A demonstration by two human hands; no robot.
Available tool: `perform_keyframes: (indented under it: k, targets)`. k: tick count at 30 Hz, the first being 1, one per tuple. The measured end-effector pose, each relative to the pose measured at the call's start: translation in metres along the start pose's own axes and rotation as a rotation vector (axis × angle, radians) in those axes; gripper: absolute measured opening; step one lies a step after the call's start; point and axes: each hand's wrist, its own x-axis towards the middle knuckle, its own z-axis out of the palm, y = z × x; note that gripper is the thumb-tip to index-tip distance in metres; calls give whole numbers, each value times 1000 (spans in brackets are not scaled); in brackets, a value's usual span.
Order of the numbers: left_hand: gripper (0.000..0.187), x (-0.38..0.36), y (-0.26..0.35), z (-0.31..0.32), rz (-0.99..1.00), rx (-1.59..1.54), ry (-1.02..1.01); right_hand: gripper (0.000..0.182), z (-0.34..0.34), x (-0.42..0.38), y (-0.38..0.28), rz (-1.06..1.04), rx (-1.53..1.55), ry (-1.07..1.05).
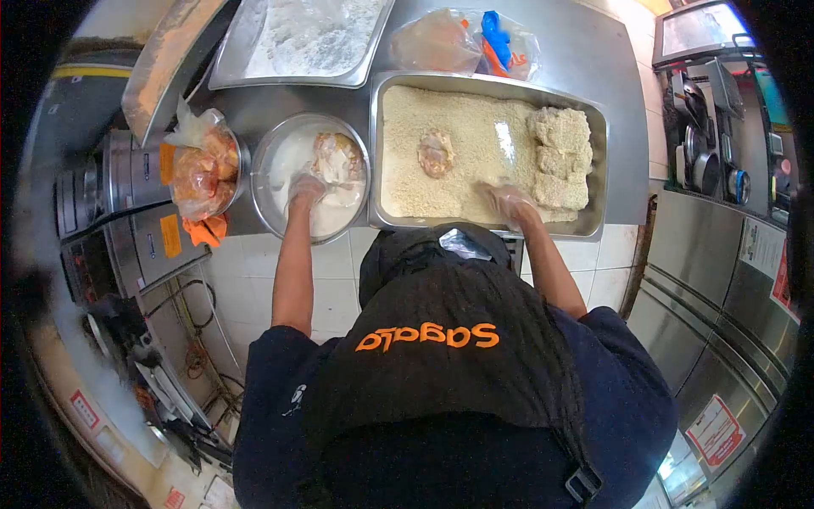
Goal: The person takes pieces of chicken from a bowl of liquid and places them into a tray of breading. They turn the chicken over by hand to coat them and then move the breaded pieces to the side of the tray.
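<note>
Clear gloves cover both hands. My left hand (307,187) dips into white liquid in a round metal bowl (262,199), beside a coated piece of meat (337,159); its fingertips are hidden. Over pale crumbs (466,197) in a wide metal tray (600,170), my right hand (507,202) has its fingers apart, low near the tray's front edge, and holds nothing visible. One partly coated piece (436,153) lies on the crumbs left of the middle. Several crumbed pieces (561,157) are grouped at the tray's right end.
A tray of white powder (318,38) stands behind the bowl. Plastic bags (437,42) and a blue item (495,38) lie behind the crumb tray. Left of the bowl, a bag of meat (203,174) sits in another container. Shelves with pans (705,161) stand at right.
</note>
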Motion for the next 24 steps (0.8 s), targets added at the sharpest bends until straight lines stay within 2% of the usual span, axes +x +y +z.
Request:
perform_keyframes:
  k: [1, 2, 4, 5, 7, 9, 10, 11, 12, 13, 15, 16, 18, 19, 20, 21, 22, 23, 24]
  targets:
    - [35, 6, -5, 9, 2, 0, 1, 52, 10, 10, 13, -314, -57, 23]
    - [35, 18, -18, 27, -25, -26, 24, 52, 12, 14, 13, -313, -56, 25]
    - [34, 21, -21, 22, -52, -47, 54, 55, 12, 22, 6, -454, 551, -32]
    - [33, 7, -13, 2, -80, -94, 18, 55, 3, 20, -8, -457, 552, -31]
    - [32, -7, -15, -7, -111, -138, -20, 52, -25, 8, -43, 39, 1268, -210]
    - [35, -9, -32, -1, -8, -406, 41, 51, -39, 41, -35, -210, 826, 29]
    - [35, -18, -33, -14, -13, -403, 42, 53, -55, 53, -37, -152, 575, 175]
    - [44, -33, -29, -37, -132, -398, -72, 56, -69, 63, -41, -93, 321, 314]
    - [56, -46, -27, -51, -251, -395, -185, 56, -73, 72, -47, -97, 318, 313]
    - [56, -60, -30, -50, -256, -400, -183, 60, -75, 81, -53, -76, 307, 321]
    - [50, -88, -37, -45, 417, -1786, 244, 69, -75, 97, -73, -37, 281, 332]
    - [50, -97, -30, -65, 407, -1789, 256, 69, -75, 107, -89, -47, 275, 326]
    - [45, -115, -6, -118, -227, -1386, 95, 77, -69, 122, -124, -63, 122, 147]
    - [42, -114, -7, -107, -243, -1524, 174, 77, -58, 124, -135, -70, 114, 139]
    - [42, -112, -8, -102, -251, -1527, 179, 76, -44, 126, -143, -116, 12, 248]
    - [34, -107, -10, -99, -147, -1415, 232, 76, -33, 127, -146, -162, -88, 360]
    - [31, -101, -12, -93, -45, -1299, 277, 76, -22, 119, -145, -163, -90, 355]
    - [28, -83, -32, -55, 187, -916, 540, 71, -11, 107, -142, -235, -141, 431]
    - [28, -75, -33, -45, 184, -924, 539, 67, -4, 96, -138, -307, -197, 507]
